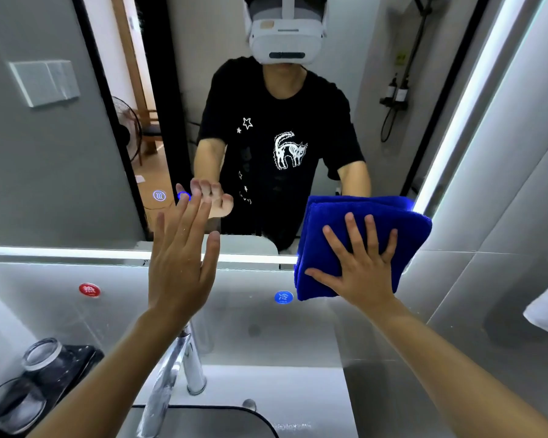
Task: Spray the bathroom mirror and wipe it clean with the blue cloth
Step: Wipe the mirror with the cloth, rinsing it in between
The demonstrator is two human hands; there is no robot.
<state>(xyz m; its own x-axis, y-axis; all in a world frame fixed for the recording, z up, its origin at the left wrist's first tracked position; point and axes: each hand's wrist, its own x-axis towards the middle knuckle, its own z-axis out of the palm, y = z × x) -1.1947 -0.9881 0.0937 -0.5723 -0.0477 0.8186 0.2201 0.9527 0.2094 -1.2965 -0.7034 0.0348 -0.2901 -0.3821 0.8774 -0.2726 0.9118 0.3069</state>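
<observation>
Nearest, a chrome tap (174, 377) is standing over the white basin (266, 387), with clear glass tumblers (41, 355) on a dark tray to the left; both are sitting under the arms, so reaching low probably risks a knock. The right hand (361, 267) is pressing the folded blue cloth (364, 222) with splayed, straight fingers flat against the lower right corner of the lit bathroom mirror (76, 184), likely for even wiping pressure. The left hand (181, 257) is reaching up, fingers extended, fingertips at a glowing blue touch button (184, 196). No spray bottle is showing.

Bright LED mirror strips (475, 99) (glare), wide-angle edge warp.
</observation>
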